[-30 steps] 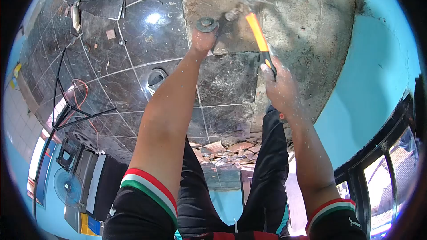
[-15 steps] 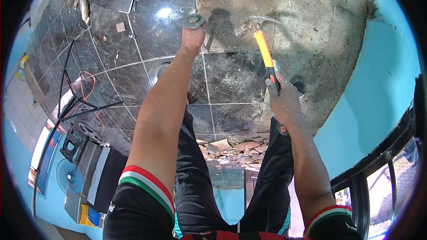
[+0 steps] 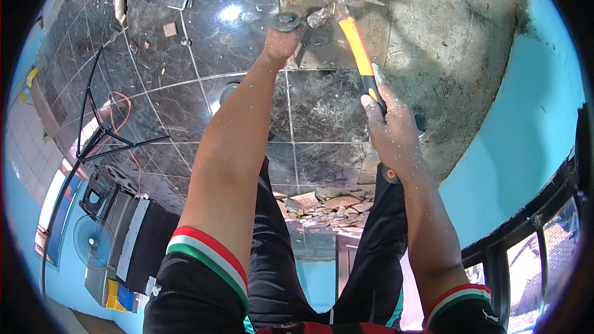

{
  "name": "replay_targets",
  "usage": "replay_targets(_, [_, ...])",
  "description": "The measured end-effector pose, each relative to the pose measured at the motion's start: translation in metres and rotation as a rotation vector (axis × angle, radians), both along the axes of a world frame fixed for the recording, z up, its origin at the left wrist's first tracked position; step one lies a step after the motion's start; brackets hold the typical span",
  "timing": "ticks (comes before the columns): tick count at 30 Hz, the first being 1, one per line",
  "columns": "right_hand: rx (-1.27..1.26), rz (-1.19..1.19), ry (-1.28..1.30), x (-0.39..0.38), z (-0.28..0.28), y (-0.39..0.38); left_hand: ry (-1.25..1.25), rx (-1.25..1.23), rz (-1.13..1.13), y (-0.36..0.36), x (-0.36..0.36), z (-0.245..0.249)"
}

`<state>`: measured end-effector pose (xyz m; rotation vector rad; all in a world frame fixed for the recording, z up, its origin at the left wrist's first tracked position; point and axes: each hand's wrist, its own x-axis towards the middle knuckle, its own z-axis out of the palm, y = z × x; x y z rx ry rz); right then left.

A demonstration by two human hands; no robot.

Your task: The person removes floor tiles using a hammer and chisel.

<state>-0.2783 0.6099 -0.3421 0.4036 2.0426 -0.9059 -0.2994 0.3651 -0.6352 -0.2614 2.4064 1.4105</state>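
My left hand (image 3: 283,44) is wrapped round a chisel with a round, dark hand guard (image 3: 286,21) on top. Part of its shaft shows below my fist, near the edge where dark tile meets bare rough floor. In my right hand (image 3: 394,127) is a claw hammer (image 3: 356,40) with a yellow-orange and black handle. Its steel head is just right of the chisel's top, apart from it in the view. Dark floor tiles (image 3: 325,105) lie beneath both hands. My fist hides most of the chisel's shaft.
Broken tile pieces (image 3: 328,207) are heaped behind my legs. A black tripod (image 3: 102,133) with an orange cable stands at the left, near a fan (image 3: 93,241). A blue wall (image 3: 520,105) rises on the right. Small fragments (image 3: 170,29) lie on the tiles.
The hammer has moved up and left, its head closer to the chisel. My left hand with the chisel appears slightly further up and right.
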Motion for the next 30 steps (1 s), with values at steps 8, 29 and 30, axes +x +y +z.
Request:
replay_targets(8, [-0.023,-0.034,0.243,-0.028,0.016,-0.003,0.031,0.058,0.005,0.005,0.0,0.012])
replay_targets(29, [-0.055,-0.05,0.773,-0.114,0.034,-0.04,-0.255,0.173,0.234,0.029,-0.005,0.051])
replay_targets(30, [-0.102,-0.057,0.81,-0.105,0.022,-0.039,-0.249,0.187,0.236,0.028,-0.008,0.052])
